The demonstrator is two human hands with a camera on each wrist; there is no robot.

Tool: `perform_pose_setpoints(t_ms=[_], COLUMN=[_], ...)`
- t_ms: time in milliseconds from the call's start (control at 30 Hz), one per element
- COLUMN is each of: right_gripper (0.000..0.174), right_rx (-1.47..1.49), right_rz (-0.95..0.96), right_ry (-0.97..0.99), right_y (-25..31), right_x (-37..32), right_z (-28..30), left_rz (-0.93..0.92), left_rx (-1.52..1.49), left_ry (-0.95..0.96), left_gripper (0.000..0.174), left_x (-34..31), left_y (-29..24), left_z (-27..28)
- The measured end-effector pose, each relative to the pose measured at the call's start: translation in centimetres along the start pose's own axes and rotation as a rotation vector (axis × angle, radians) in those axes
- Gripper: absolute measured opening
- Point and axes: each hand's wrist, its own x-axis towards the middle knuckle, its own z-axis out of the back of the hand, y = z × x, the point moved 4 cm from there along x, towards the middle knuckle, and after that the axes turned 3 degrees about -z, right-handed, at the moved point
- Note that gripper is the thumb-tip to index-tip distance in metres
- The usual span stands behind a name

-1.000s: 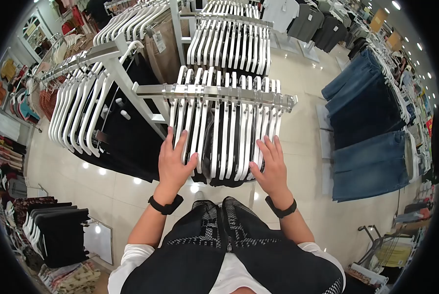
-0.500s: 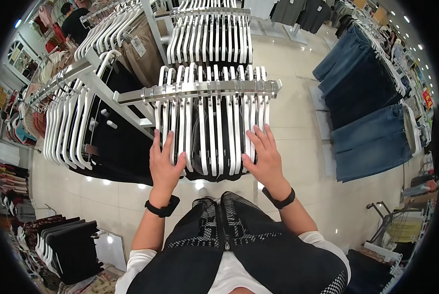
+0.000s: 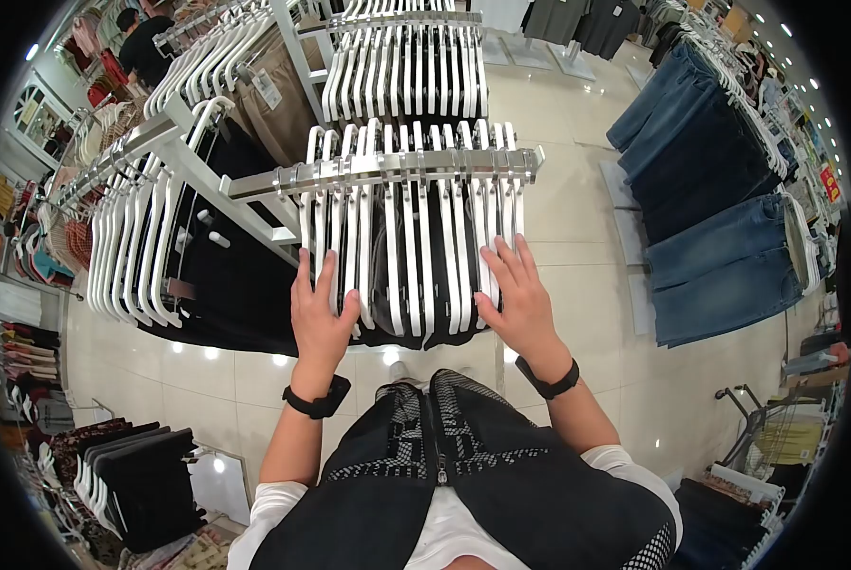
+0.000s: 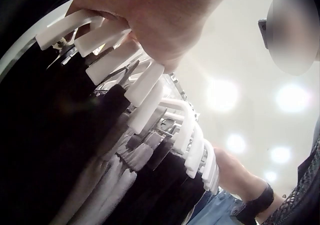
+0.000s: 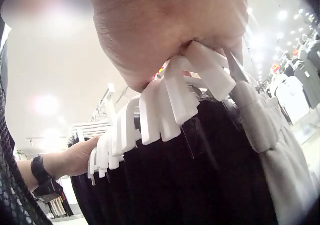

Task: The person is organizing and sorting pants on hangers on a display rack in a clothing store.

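Observation:
A row of white hangers [image 3: 416, 252] carrying black trousers [image 5: 215, 150] hangs from a metal rail [image 3: 387, 169] in front of me. At the row's left end my left hand [image 3: 323, 318] rests on the hangers, fingers spread and pointing up toward the rail. My right hand [image 3: 520, 309] lies over the hangers at the right end, its fingers spread too. The left wrist view shows the left palm [image 4: 155, 20] lying across curved hanger ends. Seen from the right wrist, the right palm [image 5: 170, 30] sits on top of several hanger ends [image 5: 160, 105]; its fingers are mostly hidden.
Black trousers [image 3: 226, 275] on white hangers hang to the left of the row. Blue jeans [image 3: 725, 256] line a rack to the right. Behind stands another hanger row [image 3: 401, 71], with brown trousers [image 3: 278, 114] beside it. A trolley [image 3: 763, 427] stands at the lower right.
The head view has shifted, so the rack appears further left than a second ago. Both hands stay on the hangers; the right hand has moved slightly outward since half a second ago.

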Motion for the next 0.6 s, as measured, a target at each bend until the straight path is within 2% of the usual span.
perform_pose_setpoints(t_ms=[600], right_gripper=[0.058], right_rx=[0.011], right_rz=[-0.033], right_ry=[0.022], right_y=[0.3], right_x=[-0.08], right_z=[-0.32], left_rz=[-0.063], left_rx=[0.001], left_ry=[-0.031], left_gripper=[0.063], left_x=[-0.08], left_y=[0.41], left_z=[-0.16])
